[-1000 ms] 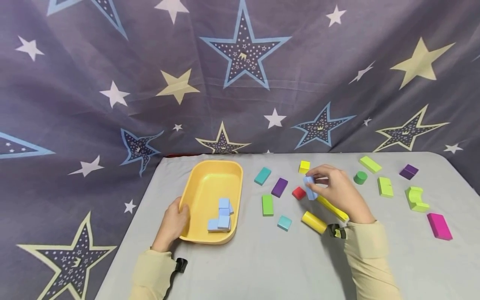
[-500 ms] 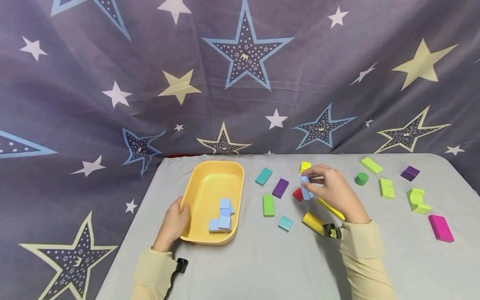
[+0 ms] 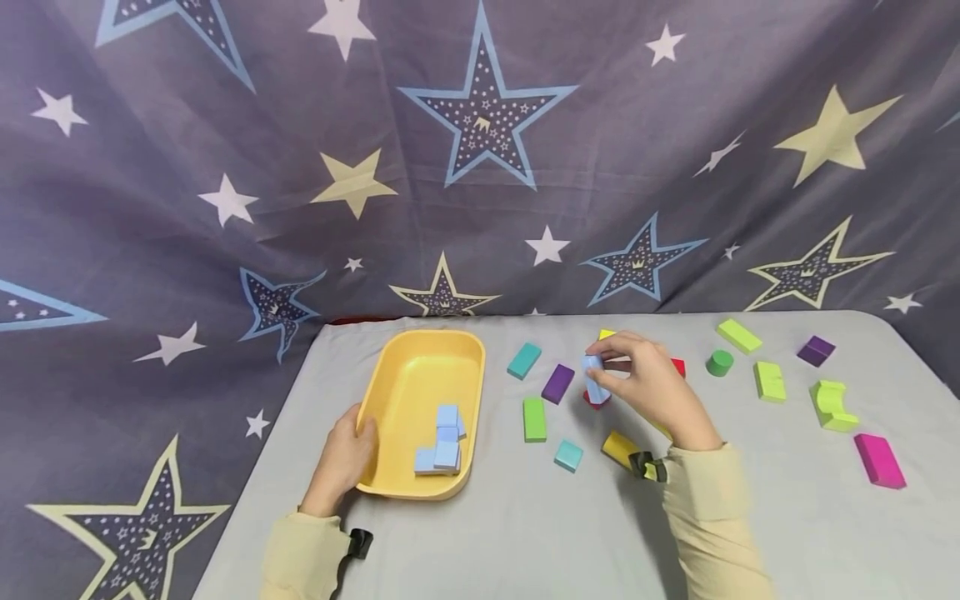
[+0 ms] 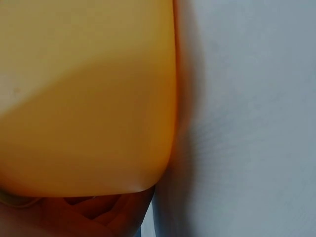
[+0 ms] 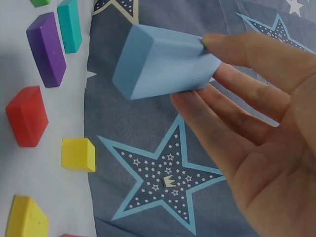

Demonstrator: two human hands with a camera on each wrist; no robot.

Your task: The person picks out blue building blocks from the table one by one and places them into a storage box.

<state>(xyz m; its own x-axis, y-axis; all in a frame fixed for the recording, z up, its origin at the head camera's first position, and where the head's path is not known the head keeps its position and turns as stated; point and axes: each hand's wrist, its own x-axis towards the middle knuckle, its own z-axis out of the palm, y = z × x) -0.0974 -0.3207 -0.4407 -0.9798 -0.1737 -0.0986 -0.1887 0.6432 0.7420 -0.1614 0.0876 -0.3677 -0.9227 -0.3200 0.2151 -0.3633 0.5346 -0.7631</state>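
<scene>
My right hand [image 3: 651, 385] pinches a light blue block [image 3: 596, 380] between thumb and fingertips, raised over the table. In the right wrist view the same light blue block [image 5: 165, 63] is a long rectangular piece gripped near one end. My left hand [image 3: 343, 454] grips the left side of a yellow tub [image 3: 480, 367], thumb over the rim. Several light blue blocks [image 3: 447, 454] lie inside the tub, toward its near right corner. Close up, the left wrist view shows the yellow tub wall [image 4: 98, 98] with curled fingers [image 4: 111, 217] under its edge.
Between the tub and my right hand lie a teal block [image 3: 524, 361], a purple block [image 3: 558, 384], a green block [image 3: 534, 419] and a turquoise block [image 3: 568, 455]. A yellow cylinder [image 3: 618, 447] is partly under my right wrist. Lime pieces [image 3: 831, 406] and a magenta block [image 3: 880, 460] lie farther right.
My right hand has moved left with the light blue block, now overlapping the red block beneath it. Another red piece shows behind the hand. The left hand and tub stay put.
</scene>
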